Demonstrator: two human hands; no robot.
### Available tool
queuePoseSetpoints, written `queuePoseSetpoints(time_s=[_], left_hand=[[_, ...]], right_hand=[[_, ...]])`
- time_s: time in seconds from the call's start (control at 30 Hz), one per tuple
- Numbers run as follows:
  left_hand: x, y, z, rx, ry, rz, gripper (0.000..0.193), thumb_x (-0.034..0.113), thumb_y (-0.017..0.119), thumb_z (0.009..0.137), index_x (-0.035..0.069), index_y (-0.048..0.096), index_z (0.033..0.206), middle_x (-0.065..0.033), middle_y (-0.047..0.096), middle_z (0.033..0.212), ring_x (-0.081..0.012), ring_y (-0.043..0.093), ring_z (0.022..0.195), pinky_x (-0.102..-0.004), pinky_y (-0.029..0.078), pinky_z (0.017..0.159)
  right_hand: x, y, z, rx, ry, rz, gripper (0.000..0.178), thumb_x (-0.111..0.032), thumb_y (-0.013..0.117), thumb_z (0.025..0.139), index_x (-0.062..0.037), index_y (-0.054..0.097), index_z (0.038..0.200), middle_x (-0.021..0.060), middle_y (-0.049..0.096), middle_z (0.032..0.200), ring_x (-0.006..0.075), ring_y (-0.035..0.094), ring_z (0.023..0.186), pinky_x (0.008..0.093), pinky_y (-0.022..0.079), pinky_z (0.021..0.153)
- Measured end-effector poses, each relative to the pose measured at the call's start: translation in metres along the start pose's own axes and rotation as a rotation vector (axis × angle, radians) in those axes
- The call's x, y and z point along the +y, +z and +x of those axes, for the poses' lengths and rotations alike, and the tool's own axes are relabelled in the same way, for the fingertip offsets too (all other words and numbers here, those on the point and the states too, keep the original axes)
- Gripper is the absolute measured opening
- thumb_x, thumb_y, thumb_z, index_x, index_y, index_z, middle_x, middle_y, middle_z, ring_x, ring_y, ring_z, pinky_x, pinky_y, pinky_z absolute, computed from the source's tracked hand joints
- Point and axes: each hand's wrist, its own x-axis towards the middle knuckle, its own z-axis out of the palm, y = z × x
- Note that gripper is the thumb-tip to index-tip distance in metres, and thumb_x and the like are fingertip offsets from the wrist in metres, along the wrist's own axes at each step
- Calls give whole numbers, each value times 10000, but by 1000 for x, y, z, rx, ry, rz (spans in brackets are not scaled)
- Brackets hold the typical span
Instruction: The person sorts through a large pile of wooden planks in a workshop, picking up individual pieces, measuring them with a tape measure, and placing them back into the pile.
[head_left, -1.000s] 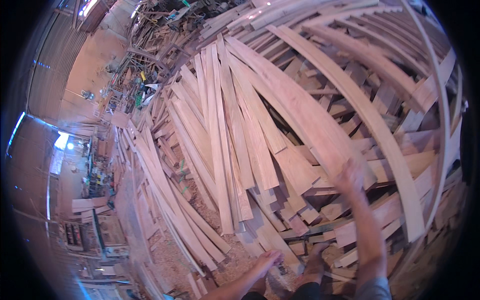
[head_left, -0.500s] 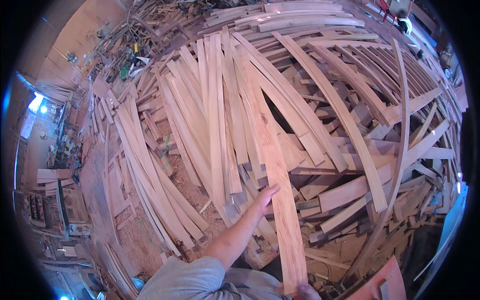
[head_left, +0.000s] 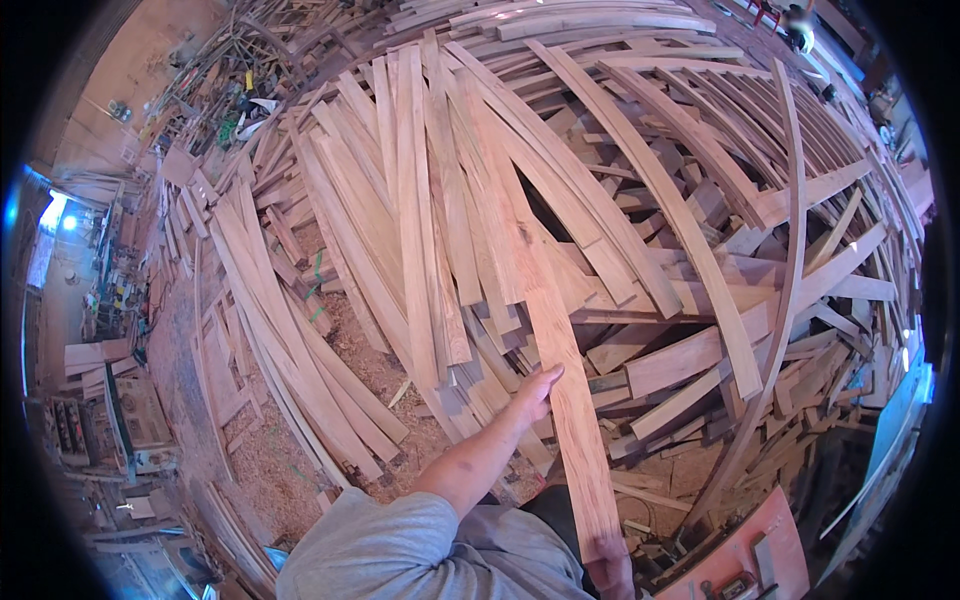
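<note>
A long pale reddish plank [head_left: 560, 340] runs from the lumber pile down toward me. My left hand [head_left: 535, 392] rests against its left edge about midway, thumb over the top face, the arm in a grey sleeve stretched forward. At the bottom of the view, my right hand [head_left: 610, 575] grips the plank's near end; only part of that hand shows. The plank's far end lies on the heap of long boards [head_left: 420, 200].
Curved and straight wooden strips [head_left: 700, 230] cover the whole pile ahead and to the right. Sawdust and offcuts [head_left: 300, 440] lie on the floor at left. A reddish bench top [head_left: 770, 560] with small tools sits at lower right. Workshop clutter lines the left wall.
One second ago my right hand reached far up onto the pile. Since then the long plank has slid down toward me, and both hands now sit on it.
</note>
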Motion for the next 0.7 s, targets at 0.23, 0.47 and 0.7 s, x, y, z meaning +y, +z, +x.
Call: queuePoseSetpoints(time_s=[0.23,0.47,0.7], left_hand=[[48,33,-19,-222,170,-334,449,345,599,948,61,510,1285,-119,630,1128,-286,618,1072,-482,506,924],[16,-9,6,84,91,-36,334,90,540,913,39,527,1244,-118,643,1088,-292,644,1002,-505,544,864],[7,-28,2,143,92,-79,331,113,573,917,27,538,1235,-126,639,1118,-296,637,1027,-494,525,911]], right_hand=[[-25,58,-24,64,-1176,-1404,263,-121,654,812,-13,597,1044,236,549,1264,386,545,1098,473,453,928],[-10,62,-41,-2,-1001,-1887,293,-164,756,651,-14,604,852,233,424,1385,461,447,1197,579,408,943],[-2,34,-36,333,-494,-818,469,-125,781,813,-4,453,1125,224,515,1226,334,602,1012,418,543,847]])
